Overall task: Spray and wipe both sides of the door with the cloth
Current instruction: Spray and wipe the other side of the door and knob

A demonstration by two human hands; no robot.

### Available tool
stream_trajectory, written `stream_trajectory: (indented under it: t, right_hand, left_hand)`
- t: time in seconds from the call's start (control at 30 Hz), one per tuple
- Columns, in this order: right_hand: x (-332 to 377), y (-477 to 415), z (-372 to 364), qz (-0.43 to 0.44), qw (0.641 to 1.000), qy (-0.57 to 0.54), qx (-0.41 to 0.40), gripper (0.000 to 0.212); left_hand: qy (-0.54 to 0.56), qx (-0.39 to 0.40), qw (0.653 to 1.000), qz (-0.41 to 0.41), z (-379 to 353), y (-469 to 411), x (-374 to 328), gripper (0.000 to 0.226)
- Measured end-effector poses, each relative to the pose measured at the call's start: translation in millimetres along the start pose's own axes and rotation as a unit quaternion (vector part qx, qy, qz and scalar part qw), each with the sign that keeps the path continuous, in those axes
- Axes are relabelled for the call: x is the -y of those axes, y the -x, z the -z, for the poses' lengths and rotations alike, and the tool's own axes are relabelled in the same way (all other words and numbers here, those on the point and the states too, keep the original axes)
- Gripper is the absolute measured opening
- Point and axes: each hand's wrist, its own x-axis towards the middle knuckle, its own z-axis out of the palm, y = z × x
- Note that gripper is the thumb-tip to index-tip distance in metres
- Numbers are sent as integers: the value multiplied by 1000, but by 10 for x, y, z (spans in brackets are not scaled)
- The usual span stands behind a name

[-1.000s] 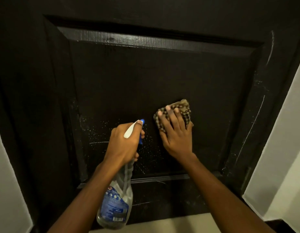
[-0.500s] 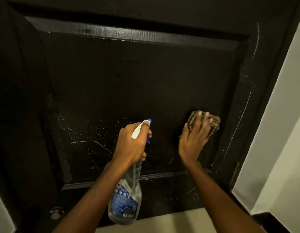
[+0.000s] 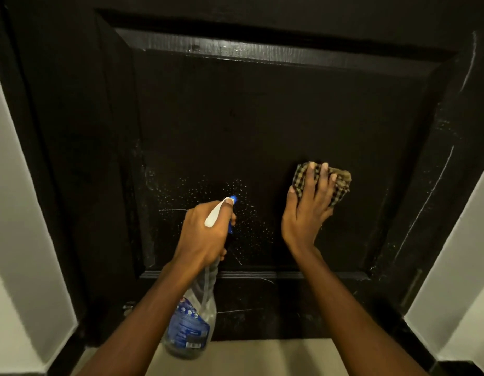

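A dark, nearly black panelled door (image 3: 249,118) fills the view. White spray droplets speckle its lower panel, left of centre. My left hand (image 3: 205,234) grips the neck of a clear spray bottle (image 3: 192,327) with a blue label; its white and blue nozzle points at the door. My right hand (image 3: 308,204) presses a bunched brown checked cloth (image 3: 341,183) flat against the lower panel, right of the droplets, with fingers spread over it.
White walls (image 3: 15,213) flank the dark door frame on both sides. A pale floor (image 3: 262,356) shows below the door's bottom edge. Thin white streaks run down the door's right stile (image 3: 431,194). A small metal fitting (image 3: 128,306) sits low at the left.
My right hand slid the cloth rightward across the lower panel, then back a little toward the centre. The left hand kept the bottle aimed at the door. The view shifted sideways.
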Motion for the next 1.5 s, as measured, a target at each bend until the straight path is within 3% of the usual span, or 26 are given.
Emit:
stream_trajectory:
  t: [0.27,0.37,0.47,0.53,0.6,0.67,0.77,0.83,0.93,1.0,1.07,1.23,1.4,1.5]
  right_hand:
    - [697,73,-408,36,997,60,11,63]
    - [797,388,-648,183,973,114,79,67]
    - [475,750,-687,341,921,133,132,69]
    - [156,857,-592,375,903,152,144,70]
    - [-76,808,-424,345,915,164,131,72]
    - [-121,605,-285,262,946,165,100,71]
    - [295,211,-297,89,989,116,29,70]
    - [693,68,-431,38,995,95,-11,70]
    - [919,212,-661,161,978,131,17,73]
    - [765,431,-709,276,947,156,58,76]
    - [543,576,-659,325,927,167,82,75]
    - [403,476,-470,242,955,159,62,72]
    - [1078,107,-563,90,993,80,17,70]
    - [1510,109,-803,131,985,108,20,71]
  left_hand:
    - [-4,-46,998,32,350,25,124,46]
    - [13,-79,996,31,508,27,136,45]
    - [7,-80,997,18,620,33,135,45]
    - [3,-76,997,19,683,42,145,45]
    - [7,-67,998,22,739,39,166,45]
    - [8,-56,998,22,775,19,186,44]
    - [2,-50,999,22,804,-15,201,45]
    - [7,-55,998,25,833,-33,211,44]
    - [11,-62,998,24,896,-56,246,43]
    - [10,-65,998,22,925,-54,272,43]
    - [8,-62,998,22,953,-39,300,43]
    - [-11,-65,997,34,1080,-25,379,44]
    - [-17,-75,996,50,1249,-15,435,46]
    - [-17,-89,995,46,1386,-13,455,44]
